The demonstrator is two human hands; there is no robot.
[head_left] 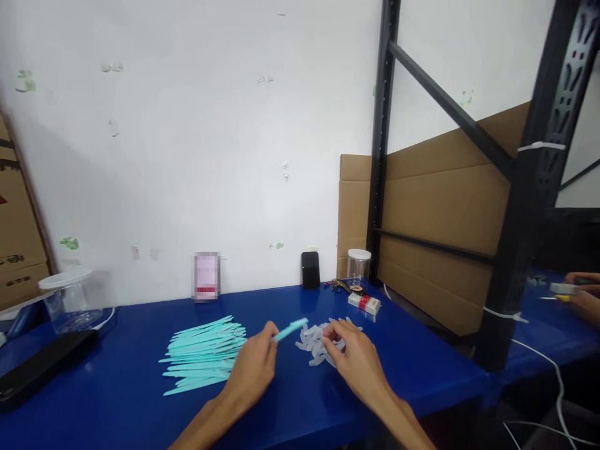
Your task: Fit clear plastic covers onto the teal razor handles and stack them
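My left hand (255, 362) is closed around a slim turquoise eyebrow razor (291, 328), whose wider end points up and to the right. To its left lies a loose pile of similar turquoise razors (201, 350), partly covered by that hand. My right hand (354, 356) reaches into a heap of small translucent plastic caps (312, 340). Its thumb and index finger are pinched together at the heap; whatever is between them is hidden.
On the blue table (290, 406), a phone (310, 270), a clear jar (359, 265) and a small red-and-white box (364, 304) stand at the back. A pink card-like object (207, 277) leans on the wall. Leftward are a lidded tub (72, 306) and black case (47, 365). A rack post (520, 206) rises right.
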